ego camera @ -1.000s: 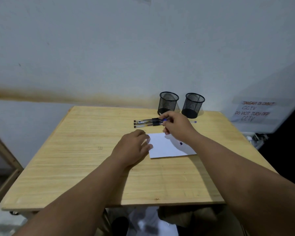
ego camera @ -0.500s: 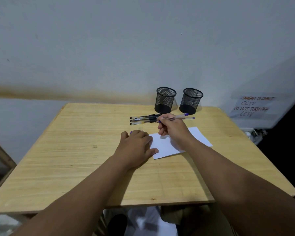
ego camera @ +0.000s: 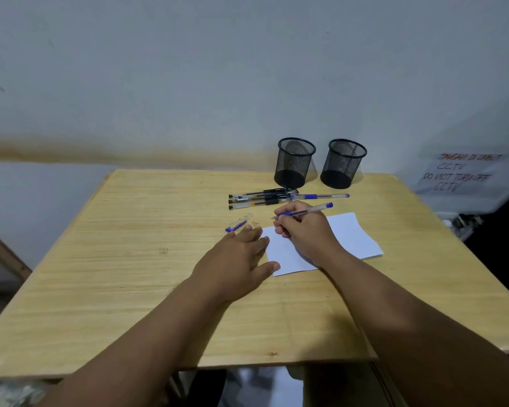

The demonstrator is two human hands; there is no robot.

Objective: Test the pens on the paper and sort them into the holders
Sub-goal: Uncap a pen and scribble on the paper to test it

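Now right hand pinching blue pen (tip left, lying nearly level), left hand flat, holding nothing, on paper

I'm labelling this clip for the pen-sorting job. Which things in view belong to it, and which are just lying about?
Belongs to the job:
blue pen held in the right hand
paper, left hand resting at its edge
loose pens on the table
pen cap
two mesh holders

Just lying about:
handwritten CCTV notice on the wall
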